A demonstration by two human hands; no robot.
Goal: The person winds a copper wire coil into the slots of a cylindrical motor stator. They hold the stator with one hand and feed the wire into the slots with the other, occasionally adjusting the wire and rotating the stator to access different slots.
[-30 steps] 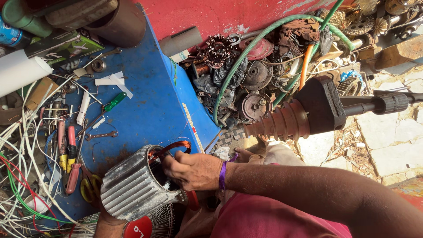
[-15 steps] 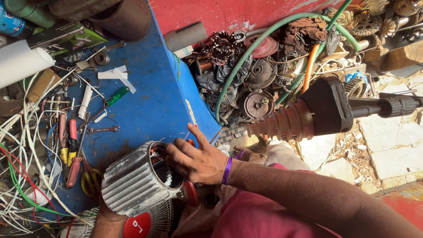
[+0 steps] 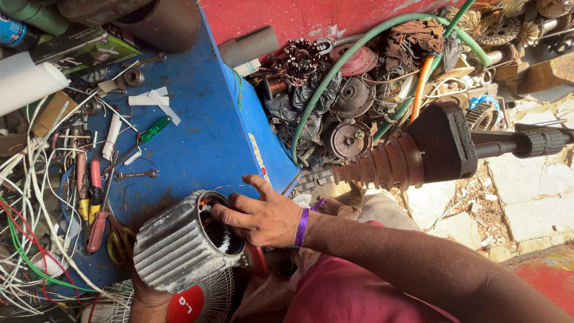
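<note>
A grey ribbed motor housing [image 3: 176, 245] lies on its side at the near edge of the blue table [image 3: 197, 143], its open end showing copper windings. My right hand [image 3: 260, 215], with a purple band on the wrist, rests on the rim of that opening with fingers spread and fingertips reaching inside. My left hand [image 3: 148, 297] grips the housing from underneath; only part of that hand shows. A red part [image 3: 258, 261] sits just under my right hand.
Pliers, a spanner, a green-handled screwdriver [image 3: 154, 128] and tangled wires [image 3: 36, 239] cover the table's left side. A white fan guard [image 3: 197, 302] sits below the housing. Old motor parts and a green hose [image 3: 335, 66] are piled at the right. A black ribbed tool [image 3: 430, 152] lies across them.
My right hand's fingers have drawn up out of the stator opening and spread over its rim. The housing has stayed in the same spot under my left hand.
</note>
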